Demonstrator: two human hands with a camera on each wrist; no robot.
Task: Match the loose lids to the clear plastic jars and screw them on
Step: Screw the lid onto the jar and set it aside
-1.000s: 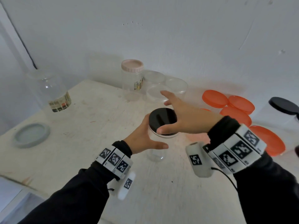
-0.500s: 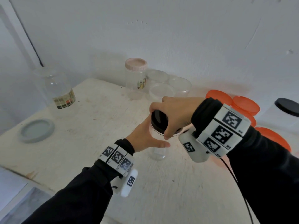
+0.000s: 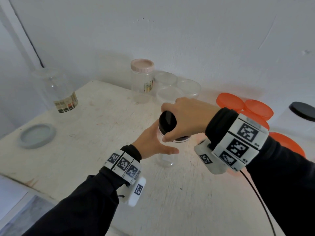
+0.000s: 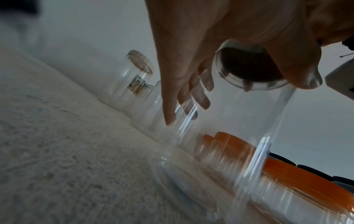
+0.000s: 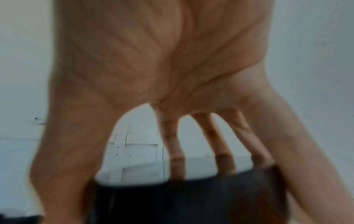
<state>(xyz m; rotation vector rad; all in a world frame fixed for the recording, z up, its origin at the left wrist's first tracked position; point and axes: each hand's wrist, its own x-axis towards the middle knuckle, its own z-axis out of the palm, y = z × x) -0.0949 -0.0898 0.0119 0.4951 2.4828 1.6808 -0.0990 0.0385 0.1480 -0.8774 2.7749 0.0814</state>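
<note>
Clear plastic jar (image 3: 166,155) stood upright on the white table (image 3: 85,150) right in front of us, its black lid (image 3: 167,122) seated on the mouth. We had our left hand (image 3: 151,145) wrapped around the jar's side, thumb across the near wall and fingers (image 4: 199,97) curled round the far wall; only the left wrist view showed those fingers, seen through the clear plastic. Our right hand (image 3: 187,118) came down from above and clasped the lid, thumb on the near rim and fingers over the far edge. From the head view that hand hid most of the lid; the right wrist view showed our spread fingers (image 5: 176,151) reaching down over the lid's edge (image 5: 191,197), though blurred. The left wrist view also showed the lid's dark underside (image 4: 249,68) through the jar's neck.

Farther left lay a grey lid (image 3: 37,135) flat on the table, and beyond it a large clear jar (image 3: 58,92) with a label band low on its side. Near the wall stood a pink-lidded jar (image 3: 142,79), just beside three open clear jars (image 3: 177,87). To the right sat a cluster of orange lids (image 3: 247,108), which the left wrist view caught through the jar's wall. At the far right edge was a jar with a black lid (image 3: 302,111).
</note>
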